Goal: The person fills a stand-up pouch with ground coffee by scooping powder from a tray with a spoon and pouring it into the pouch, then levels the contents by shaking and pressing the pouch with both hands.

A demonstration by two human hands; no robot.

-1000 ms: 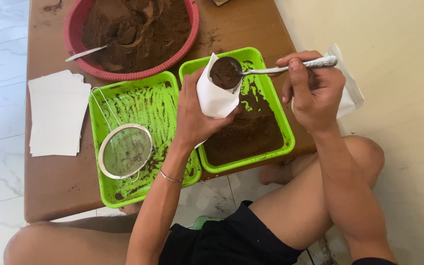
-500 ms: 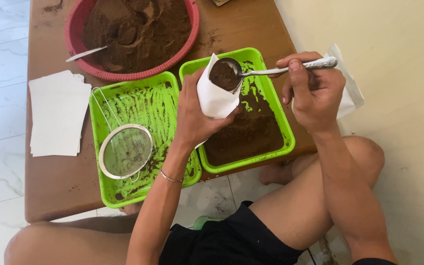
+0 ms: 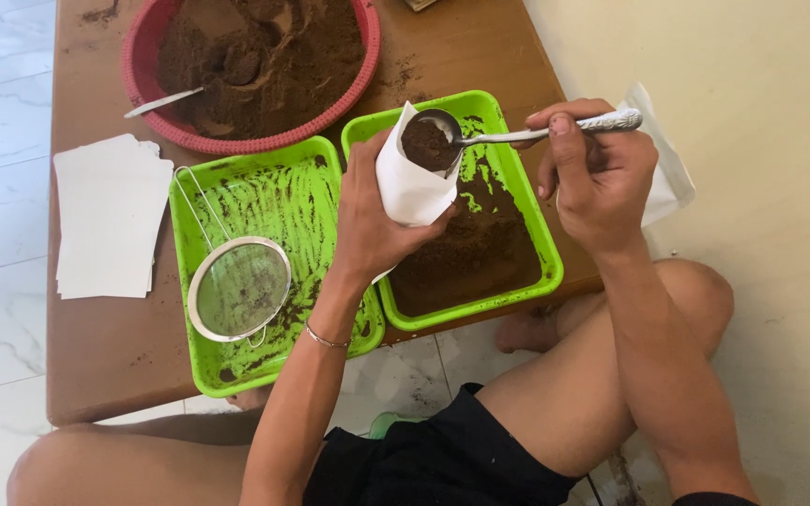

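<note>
A low brown wooden counter (image 3: 105, 375) stands on pale marbled floor tiles, with a cream wall to the right; the person sits at it with bare knees drawn up.

At the far left of the counter lies a stack of white paper sheets (image 3: 110, 215). Above it sits a red basin (image 3: 142, 42) heaped with brown powder, a spoon handle resting on its rim. Next comes a green tray (image 3: 189, 361), smeared with powder and carrying a round wire sieve (image 3: 239, 289).

The left hand (image 3: 367, 220) is closed around a white paper pouch (image 3: 410, 187), holding it upright with its mouth open over the second green tray (image 3: 546, 272), which holds a dark layer of powder. The right hand (image 3: 602, 173) grips the handle of a metal spoon (image 3: 527, 134), whose loaded bowl sits right at the pouch's mouth. A further white packet shows behind that hand.

The pouch looks soft and is pinched only by fingers, so squeezing could narrow its opening and send powder over the edge. Tipping the spoon too quickly, or off-centre, would likely spill into the tray or onto the counter.
</note>
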